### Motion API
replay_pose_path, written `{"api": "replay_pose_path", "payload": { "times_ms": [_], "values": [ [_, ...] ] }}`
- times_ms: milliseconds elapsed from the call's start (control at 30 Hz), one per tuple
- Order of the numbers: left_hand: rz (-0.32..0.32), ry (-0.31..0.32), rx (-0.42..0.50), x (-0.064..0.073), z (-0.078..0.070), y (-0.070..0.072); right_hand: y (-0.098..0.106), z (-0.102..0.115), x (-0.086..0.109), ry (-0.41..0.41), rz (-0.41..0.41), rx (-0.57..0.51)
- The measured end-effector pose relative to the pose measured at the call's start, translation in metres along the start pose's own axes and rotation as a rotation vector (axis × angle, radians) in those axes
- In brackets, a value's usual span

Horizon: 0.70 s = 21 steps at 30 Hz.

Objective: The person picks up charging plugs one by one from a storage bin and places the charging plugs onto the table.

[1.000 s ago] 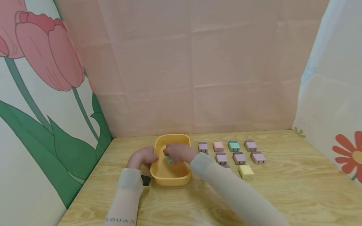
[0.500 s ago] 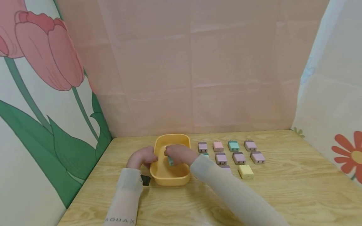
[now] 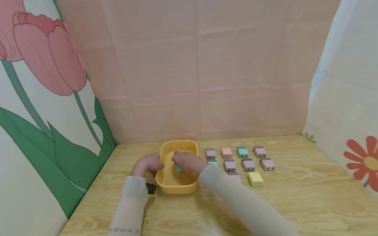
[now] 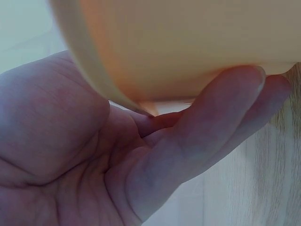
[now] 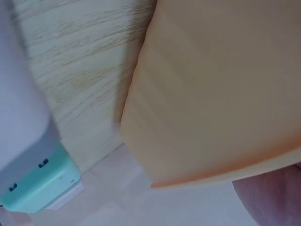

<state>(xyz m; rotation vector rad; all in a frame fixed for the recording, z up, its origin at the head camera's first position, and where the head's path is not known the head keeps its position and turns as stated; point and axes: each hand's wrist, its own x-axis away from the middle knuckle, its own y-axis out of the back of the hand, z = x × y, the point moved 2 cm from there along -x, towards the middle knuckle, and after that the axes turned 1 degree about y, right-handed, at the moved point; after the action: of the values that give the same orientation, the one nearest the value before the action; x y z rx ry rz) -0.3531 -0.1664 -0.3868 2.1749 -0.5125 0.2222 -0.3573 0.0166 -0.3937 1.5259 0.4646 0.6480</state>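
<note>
A yellow-orange plastic basin stands on the wooden table. My left hand grips its left rim; in the left wrist view the thumb side lies over the rim and the fingers press against the outer wall. Inside the basin, my right hand pinches a teal USB charger low over the floor. Only the charger's lower end shows past the fingers. From the right wrist, the basin's wall hides most of the right hand.
Right of the basin lie several USB chargers in rows: purple ones, a pink one, teal ones and a yellow one. My right forearm crosses over the front-left ones. A pink cloth hangs behind the table.
My right hand has shifted slightly rightward inside the basin with the teal charger. Another teal charger on the table shows more beside the right wrist. The left hand keeps its grip on the rim.
</note>
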Motion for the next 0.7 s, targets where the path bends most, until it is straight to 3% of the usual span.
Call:
{"api": "replay_pose_path", "payload": {
  "times_ms": [367, 700],
  "values": [
    [0.002, -0.001, 0.006, 0.001, 0.000, 0.000, -0.004, -0.004, 0.001, 0.036, -0.027, -0.001],
    [0.000, -0.005, -0.005, 0.001, 0.000, 0.001, 0.006, -0.003, 0.014, 0.031, -0.085, -0.091]
  ]
}}
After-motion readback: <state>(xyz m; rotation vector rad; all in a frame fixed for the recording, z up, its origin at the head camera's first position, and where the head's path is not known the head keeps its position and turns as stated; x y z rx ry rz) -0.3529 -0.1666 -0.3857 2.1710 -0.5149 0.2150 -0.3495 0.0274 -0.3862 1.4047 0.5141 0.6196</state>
